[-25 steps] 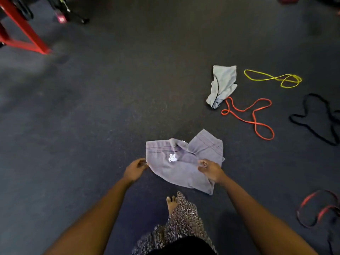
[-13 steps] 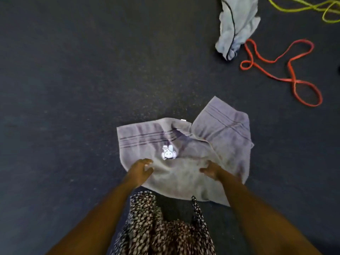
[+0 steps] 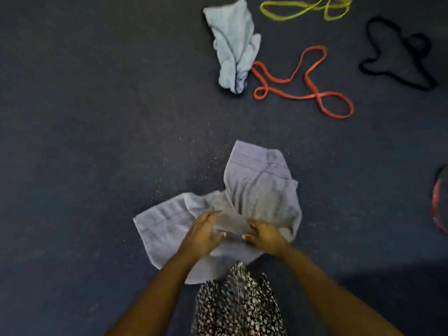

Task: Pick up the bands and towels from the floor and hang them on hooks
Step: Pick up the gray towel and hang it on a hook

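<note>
A lilac towel (image 3: 261,190) with stitched stripes lies bunched on the dark floor in front of me. My left hand (image 3: 202,235) rests on its middle with the fingers spread over a raised fold. My right hand (image 3: 265,235) pinches the same fold from the right side. A crumpled pale blue towel (image 3: 234,42) lies further off. An orange band (image 3: 308,86) curls beside it, touching its lower end. A yellow band (image 3: 308,10) and a black band (image 3: 397,57) lie at the top right. A red band (image 3: 438,202) is cut off by the right edge.
Dark speckled carpet floor (image 3: 97,117) fills the view. My patterned black and white skirt (image 3: 237,301) hangs between my arms and covers the lilac towel's near edge. No hooks are in view.
My hands have moved inward from the towel's outer edges to its middle, gathering the cloth into a bunch. The rabbit patch is now hidden. The camera has tilted back up a little.
</note>
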{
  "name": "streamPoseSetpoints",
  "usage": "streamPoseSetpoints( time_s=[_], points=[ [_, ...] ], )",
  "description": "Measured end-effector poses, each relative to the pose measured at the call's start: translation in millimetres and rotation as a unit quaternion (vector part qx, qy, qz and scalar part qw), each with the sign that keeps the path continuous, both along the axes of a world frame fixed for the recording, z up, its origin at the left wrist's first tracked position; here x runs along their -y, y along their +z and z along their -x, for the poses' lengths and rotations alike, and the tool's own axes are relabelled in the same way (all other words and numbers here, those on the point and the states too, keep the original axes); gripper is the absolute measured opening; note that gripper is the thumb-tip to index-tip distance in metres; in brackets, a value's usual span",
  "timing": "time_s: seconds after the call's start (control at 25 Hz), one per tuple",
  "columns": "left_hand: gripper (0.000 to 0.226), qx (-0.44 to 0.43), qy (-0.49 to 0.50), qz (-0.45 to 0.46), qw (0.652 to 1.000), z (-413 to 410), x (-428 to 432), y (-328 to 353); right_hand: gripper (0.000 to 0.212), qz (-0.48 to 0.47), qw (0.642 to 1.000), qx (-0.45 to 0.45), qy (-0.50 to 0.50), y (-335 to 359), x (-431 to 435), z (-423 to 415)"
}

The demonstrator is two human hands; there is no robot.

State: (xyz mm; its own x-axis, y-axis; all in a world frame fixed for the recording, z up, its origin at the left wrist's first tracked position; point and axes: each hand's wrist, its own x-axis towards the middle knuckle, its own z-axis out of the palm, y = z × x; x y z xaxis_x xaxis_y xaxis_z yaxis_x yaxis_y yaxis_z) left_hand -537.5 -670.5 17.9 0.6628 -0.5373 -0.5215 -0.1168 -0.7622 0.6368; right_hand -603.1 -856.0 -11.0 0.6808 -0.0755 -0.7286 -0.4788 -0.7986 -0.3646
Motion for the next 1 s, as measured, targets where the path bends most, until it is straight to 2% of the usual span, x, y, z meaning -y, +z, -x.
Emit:
streamPoseSetpoints(
  time_s=[0.08,0.2,0.28,0.4,0.48,0.6,0.72,0.84,0.92,1.0],
  points=[
    [0.067,0.036,-0.033,0.009,0.999,-8,9,99,0.044,-0.013,0.998,0.032,0.049,105,13,-11],
    [0.057,0.077,-0.034,0.042,0.996,-6,19,252,0.037,-0.032,0.991,0.066,0.114,277,21,-16],
    [0.061,0.094,-0.049,0.090,0.990,3,21,342,0.036,-0.041,0.986,0.100,0.131,382,21,-4],
    [0.072,0.071,-0.143,0.156,0.975,35,23,460,0.039,-0.032,0.966,0.211,0.147,522,14,43],
    [0.068,0.071,-0.219,0.185,0.956,58,28,508,0.039,-0.038,0.951,0.287,0.111,583,7,78],
    [0.055,0.151,-0.249,0.219,0.931,81,38,559,0.031,-0.043,0.920,0.389,-0.003,637,-1,129],
    [0.038,0.217,-0.315,0.274,0.882,108,42,608,0.025,-0.011,0.860,0.486,-0.157,658,-21,188],
    [0.030,0.250,-0.397,0.312,0.826,150,44,638,0.016,0.042,0.822,0.497,-0.274,646,-42,246],
    [0.031,0.241,-0.441,0.321,0.803,183,46,644,0.022,0.017,0.799,0.499,-0.336,630,-53,284],
    [0.030,0.213,-0.478,0.335,0.783,221,50,646,0.032,-0.022,0.747,0.509,-0.428,615,-65,330]
  ],
)
